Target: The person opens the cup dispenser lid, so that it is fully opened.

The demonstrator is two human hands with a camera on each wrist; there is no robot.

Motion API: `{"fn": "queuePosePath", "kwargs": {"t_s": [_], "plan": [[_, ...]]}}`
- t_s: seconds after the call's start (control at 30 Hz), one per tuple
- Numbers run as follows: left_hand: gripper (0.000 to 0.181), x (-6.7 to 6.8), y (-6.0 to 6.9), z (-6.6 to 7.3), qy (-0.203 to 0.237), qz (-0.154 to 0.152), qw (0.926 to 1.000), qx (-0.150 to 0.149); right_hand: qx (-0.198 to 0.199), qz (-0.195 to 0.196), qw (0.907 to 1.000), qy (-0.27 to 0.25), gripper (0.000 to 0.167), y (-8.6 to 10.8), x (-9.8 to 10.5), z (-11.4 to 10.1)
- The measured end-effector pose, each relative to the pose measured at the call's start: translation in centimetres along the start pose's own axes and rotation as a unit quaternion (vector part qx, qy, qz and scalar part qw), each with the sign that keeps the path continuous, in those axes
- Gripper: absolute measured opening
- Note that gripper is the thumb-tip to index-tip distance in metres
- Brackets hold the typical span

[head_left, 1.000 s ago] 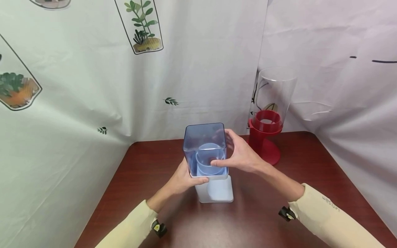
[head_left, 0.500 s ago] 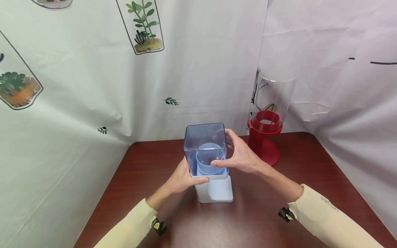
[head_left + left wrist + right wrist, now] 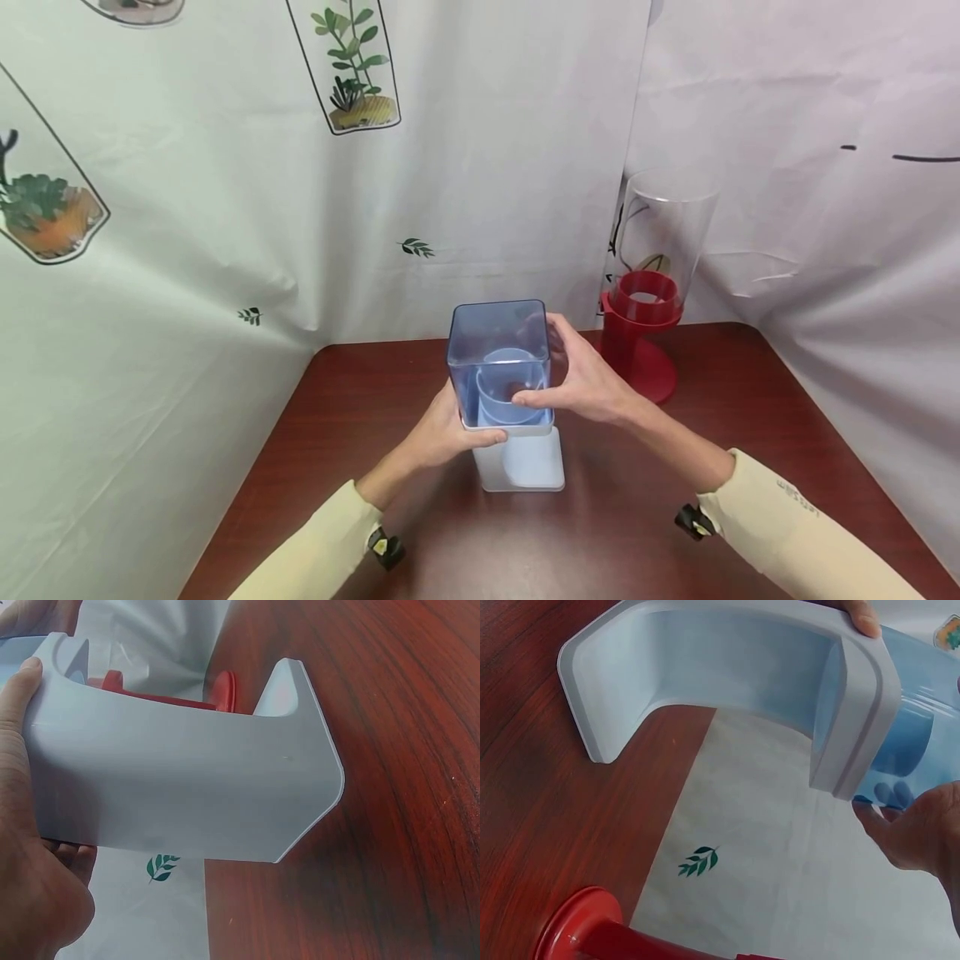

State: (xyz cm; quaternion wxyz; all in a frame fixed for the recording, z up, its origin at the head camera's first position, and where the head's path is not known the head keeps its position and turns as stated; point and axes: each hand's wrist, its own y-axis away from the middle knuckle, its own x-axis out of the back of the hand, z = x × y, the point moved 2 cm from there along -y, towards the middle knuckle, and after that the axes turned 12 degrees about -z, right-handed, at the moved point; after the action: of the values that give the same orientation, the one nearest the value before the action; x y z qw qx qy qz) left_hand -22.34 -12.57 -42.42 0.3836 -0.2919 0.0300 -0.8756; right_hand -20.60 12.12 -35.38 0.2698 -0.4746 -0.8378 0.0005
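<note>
A clear blue square container (image 3: 498, 333) with a round tube inside sits on top of a white C-shaped stand (image 3: 517, 458), upright at the middle of the table. My left hand (image 3: 438, 429) grips the stand's upper left side, its thumb along the front just under the container. My right hand (image 3: 592, 383) holds the container's right side, thumb in front and fingers behind. In the left wrist view the stand's smooth back (image 3: 172, 772) fills the middle. From the right wrist, the stand's hollow front (image 3: 735, 667) and the container's lower part (image 3: 922, 735) show.
Behind on the right stands a red stand (image 3: 641, 358) bearing a tall clear cylinder (image 3: 667, 225). The dark red-brown wooden table (image 3: 360, 400) is closed in at the back and sides by white cloth (image 3: 510, 167) printed with plants.
</note>
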Motion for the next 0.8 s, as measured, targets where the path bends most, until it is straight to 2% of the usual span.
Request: {"fn": "queuePosePath", "kwargs": {"t_s": [0.37, 0.8], "plan": [[0.100, 0.03, -0.05, 0.00, 0.001, -0.001, 1.0000, 0.000, 0.006, 0.008, 0.9999, 0.012, 0.100, -0.02, -0.03, 0.11], [0.102, 0.05, -0.19, -0.44, 0.002, 0.008, 1.0000, 0.002, -0.020, -0.003, 0.9998, -0.002, 0.095, -0.49, 0.58, -0.16]]}}
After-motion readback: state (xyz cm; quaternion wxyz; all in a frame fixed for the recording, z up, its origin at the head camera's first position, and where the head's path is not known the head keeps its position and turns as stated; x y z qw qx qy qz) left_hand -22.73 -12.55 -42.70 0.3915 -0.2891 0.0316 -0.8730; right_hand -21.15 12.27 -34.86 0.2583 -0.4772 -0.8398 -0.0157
